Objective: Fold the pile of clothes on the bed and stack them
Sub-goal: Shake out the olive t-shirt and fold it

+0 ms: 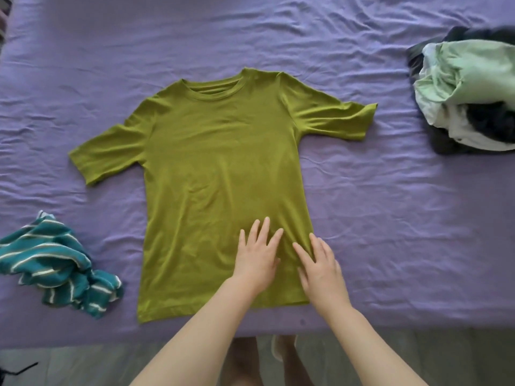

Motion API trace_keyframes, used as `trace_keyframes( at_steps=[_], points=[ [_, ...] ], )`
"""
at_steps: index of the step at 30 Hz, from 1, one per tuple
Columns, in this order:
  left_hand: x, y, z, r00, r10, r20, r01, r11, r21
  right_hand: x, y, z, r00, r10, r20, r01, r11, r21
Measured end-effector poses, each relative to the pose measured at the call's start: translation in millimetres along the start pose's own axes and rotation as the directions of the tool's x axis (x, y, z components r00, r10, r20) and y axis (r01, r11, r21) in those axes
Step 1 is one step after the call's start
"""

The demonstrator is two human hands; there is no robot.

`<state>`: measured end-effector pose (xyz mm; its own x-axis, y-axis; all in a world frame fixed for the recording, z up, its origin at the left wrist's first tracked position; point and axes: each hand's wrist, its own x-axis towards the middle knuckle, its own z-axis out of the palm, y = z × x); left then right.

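Observation:
An olive-green T-shirt (220, 162) lies spread flat on the purple bed sheet (376, 218), collar away from me and both sleeves out to the sides. My left hand (257, 259) rests flat on the shirt's lower right part, fingers straight and spread. My right hand (320, 271) lies flat beside it on the shirt's right edge near the hem, fingers straight. A heap of unfolded clothes (468, 93), pale green, white and dark, sits at the right edge of the bed.
A crumpled teal garment with white stripes (55, 263) lies at the left near the bed's front edge. The bed's front edge runs below the shirt's hem, with floor and my feet (278, 355) beneath it.

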<state>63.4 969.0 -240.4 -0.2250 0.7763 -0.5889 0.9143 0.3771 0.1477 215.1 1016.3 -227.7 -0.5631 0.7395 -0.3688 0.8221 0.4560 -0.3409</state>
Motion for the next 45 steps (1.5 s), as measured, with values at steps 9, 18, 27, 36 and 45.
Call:
trace_keyframes(
  at_steps=[9,18,27,36,45],
  points=[
    [92.2,-37.4,-55.3,0.995,0.059,-0.077,-0.055,0.997,0.053,81.5,-27.0,-12.1,0.975,0.222,-0.032,-0.222,0.975,0.0],
    [173.5,-77.8,-114.0,0.998,0.06,0.004,-0.06,0.979,0.196,210.3,-29.5,-35.3,0.965,0.226,0.137,-0.186,0.949,-0.256],
    [213.5,-55.8,-144.9,0.991,0.129,-0.032,-0.124,0.983,0.132,226.4,-8.7,-75.8,0.956,0.271,-0.109,-0.275,0.961,-0.015],
    [264.6,-16.8,-173.2,0.979,0.151,-0.138,-0.132,0.982,0.136,311.1,69.8,-137.9,0.894,0.419,-0.16,-0.424,0.906,0.006],
    [319.8,-16.1,-210.1,0.997,-0.01,0.079,-0.01,0.968,0.251,318.5,73.5,-140.1,0.807,0.583,-0.098,-0.494,0.756,0.429]
  ],
)
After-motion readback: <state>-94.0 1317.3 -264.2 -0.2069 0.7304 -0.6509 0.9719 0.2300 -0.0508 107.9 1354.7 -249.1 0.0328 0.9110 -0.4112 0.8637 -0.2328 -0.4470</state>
